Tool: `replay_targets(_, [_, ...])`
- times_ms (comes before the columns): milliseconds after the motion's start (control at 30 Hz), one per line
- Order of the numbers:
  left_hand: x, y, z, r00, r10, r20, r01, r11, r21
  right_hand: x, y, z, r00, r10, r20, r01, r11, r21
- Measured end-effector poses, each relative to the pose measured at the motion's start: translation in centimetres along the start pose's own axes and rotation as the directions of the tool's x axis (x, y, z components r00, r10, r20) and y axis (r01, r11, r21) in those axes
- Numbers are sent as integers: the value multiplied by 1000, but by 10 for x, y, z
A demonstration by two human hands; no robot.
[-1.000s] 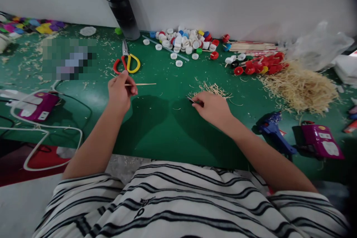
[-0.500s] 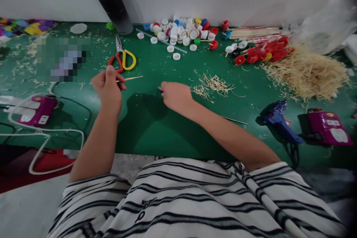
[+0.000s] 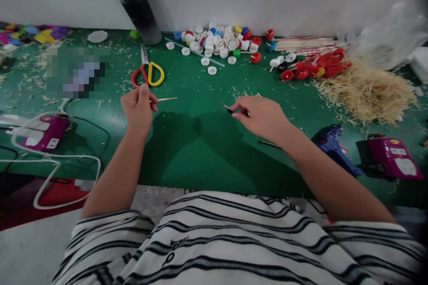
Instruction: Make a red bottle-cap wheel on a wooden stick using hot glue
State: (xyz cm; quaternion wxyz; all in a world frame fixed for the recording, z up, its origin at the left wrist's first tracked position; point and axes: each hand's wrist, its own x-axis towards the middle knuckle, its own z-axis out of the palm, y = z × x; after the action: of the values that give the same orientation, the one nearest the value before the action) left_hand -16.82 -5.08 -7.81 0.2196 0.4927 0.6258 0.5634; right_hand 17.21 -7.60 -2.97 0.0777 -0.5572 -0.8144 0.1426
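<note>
One slender wooden stick (image 3: 169,99) is pinched at eleven o'clock by the left hand (image 3: 137,109), a dark-handled blade (image 3: 228,108) at one o'clock by the right hand (image 3: 264,116); through blade slippage, fingers could be nicked.

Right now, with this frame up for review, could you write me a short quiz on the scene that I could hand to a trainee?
1. What does the left hand hold?
a) a glue gun
b) a thin pale stick
c) a bottle cap

2. True or false: the right hand holds a small dark tool whose tip points toward the left hand's side.

3. Fill in the missing word: the scissors have one red handle loop and one ______ handle loop.

Key: 1 b; 2 true; 3 yellow
</note>
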Motion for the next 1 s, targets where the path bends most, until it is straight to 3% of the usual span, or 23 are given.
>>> replay_targets(100, [0,0,1,1000,14,4,-14,1000,-3,-28,5,6,988,-156,11,156,988,-13])
replay_targets(200, [-3,2,2,999,43,30,-43,999,5,-40,20,16,984,-172,50,174,985,-24])
replay_targets(500, [-3,-5,4,999,22,27,-23,1000,17,-16,57,15,988,152,-29,-154,986,-70])
replay_targets(667, [-5,-2,3,997,48,62,-51,998,46,-14,57,13,964,257,-67,-263,960,-92])
replay_targets(833, [-9,3,3,994,72,82,-76,996,47,-14,55,9,968,238,-76,-243,968,-58])
replay_targets(1000, [-9,2,3,994,66,92,-73,995,71,2,19,4,972,236,-19,-236,972,-3])
